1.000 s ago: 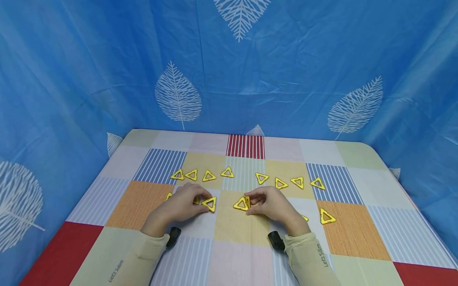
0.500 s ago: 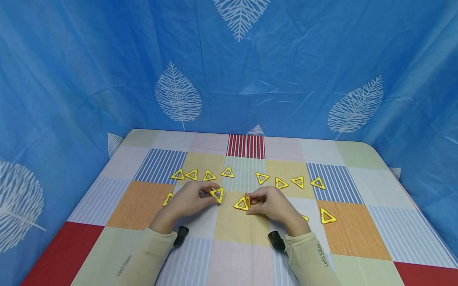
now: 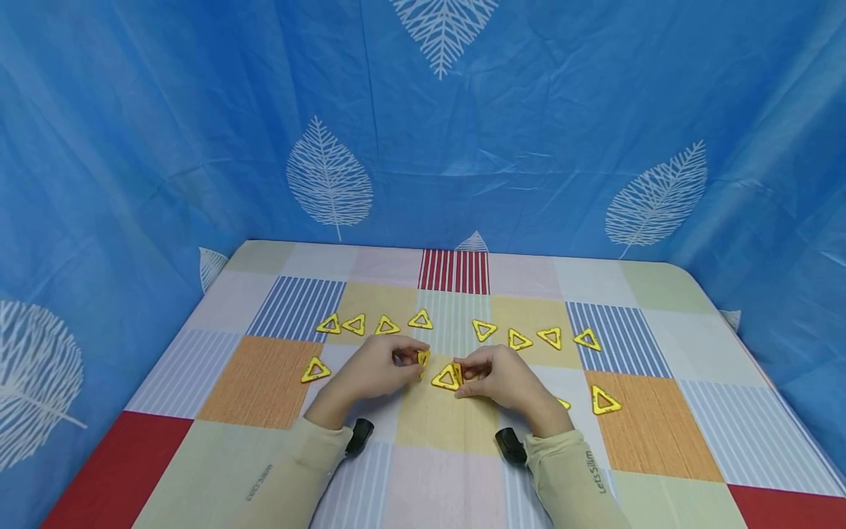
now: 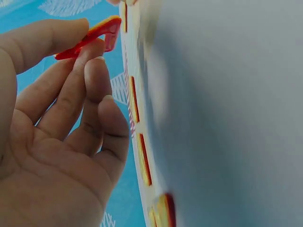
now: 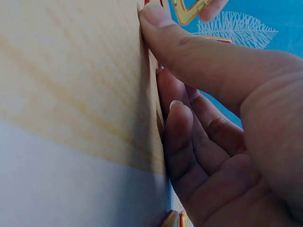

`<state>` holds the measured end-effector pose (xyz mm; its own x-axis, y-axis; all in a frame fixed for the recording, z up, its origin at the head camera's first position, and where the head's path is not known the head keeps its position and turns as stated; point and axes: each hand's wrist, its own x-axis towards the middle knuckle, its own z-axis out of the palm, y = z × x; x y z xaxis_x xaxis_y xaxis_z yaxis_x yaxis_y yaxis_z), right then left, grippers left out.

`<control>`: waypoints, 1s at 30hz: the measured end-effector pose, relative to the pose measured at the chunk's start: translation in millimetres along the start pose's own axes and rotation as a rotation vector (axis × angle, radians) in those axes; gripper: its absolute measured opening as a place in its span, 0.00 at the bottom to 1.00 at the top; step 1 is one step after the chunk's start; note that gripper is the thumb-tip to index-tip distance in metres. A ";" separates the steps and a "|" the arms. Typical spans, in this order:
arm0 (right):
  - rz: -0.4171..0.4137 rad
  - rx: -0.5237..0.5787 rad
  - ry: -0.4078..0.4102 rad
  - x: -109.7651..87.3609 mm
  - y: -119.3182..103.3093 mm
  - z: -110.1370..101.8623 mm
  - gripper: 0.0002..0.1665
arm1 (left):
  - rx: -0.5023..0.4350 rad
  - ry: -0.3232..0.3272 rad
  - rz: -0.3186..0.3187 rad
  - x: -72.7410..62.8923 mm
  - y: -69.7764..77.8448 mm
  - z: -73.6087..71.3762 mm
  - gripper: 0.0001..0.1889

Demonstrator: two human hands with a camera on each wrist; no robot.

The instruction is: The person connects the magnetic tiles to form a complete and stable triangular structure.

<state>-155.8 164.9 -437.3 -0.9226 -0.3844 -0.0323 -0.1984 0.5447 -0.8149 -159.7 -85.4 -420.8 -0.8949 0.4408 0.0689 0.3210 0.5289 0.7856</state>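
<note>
My left hand [image 3: 383,365] pinches a yellow triangular frame tile [image 3: 424,358] between thumb and index finger, raised above the table. In the left wrist view this tile [image 4: 97,32] shows a red edge, and the other fingers are loosely bent. Close by on the right, my right hand [image 3: 496,375] is low at the table, its thumb and fingers holding a tilted yellow triangle tile [image 3: 458,372]. Against that one lies another triangle tile [image 3: 441,385], flat on the cloth. The right wrist view shows the right thumb [image 5: 158,16] at the tiles, mostly hiding them.
Several yellow triangle tiles lie in a back row, left [image 3: 329,329] and right [image 3: 520,345]. Single tiles rest at the left [image 3: 308,376] and right [image 3: 598,406]; another [image 3: 564,402] is partly behind the right wrist. A patchwork cloth [image 3: 456,485] covers the table; blue curtains [image 3: 502,184] surround it.
My left hand has lifted its triangle tile off the table and carried it right, toward the right hand, turning it edge-on. The right hand has stayed in place with its tiles.
</note>
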 end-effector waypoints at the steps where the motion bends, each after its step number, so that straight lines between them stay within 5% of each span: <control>1: -0.002 -0.002 0.001 -0.2 -0.1 -0.1 0.24 | 0.001 -0.003 0.001 1.3 0.4 1.2 0.17; 16: 0.005 -0.007 -0.008 -1.3 -2.0 0.1 0.20 | 0.089 -0.108 0.024 10.8 8.1 13.5 0.17; 30: -0.037 -0.025 0.009 0.8 0.2 1.2 0.15 | 0.061 -0.111 0.003 11.3 9.0 16.6 0.15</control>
<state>-156.2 163.8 -438.2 -0.9173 -0.3983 0.0028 -0.2408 0.5489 -0.8005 -161.8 -63.6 -423.1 -0.8552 0.5183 0.0007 0.3455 0.5690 0.7462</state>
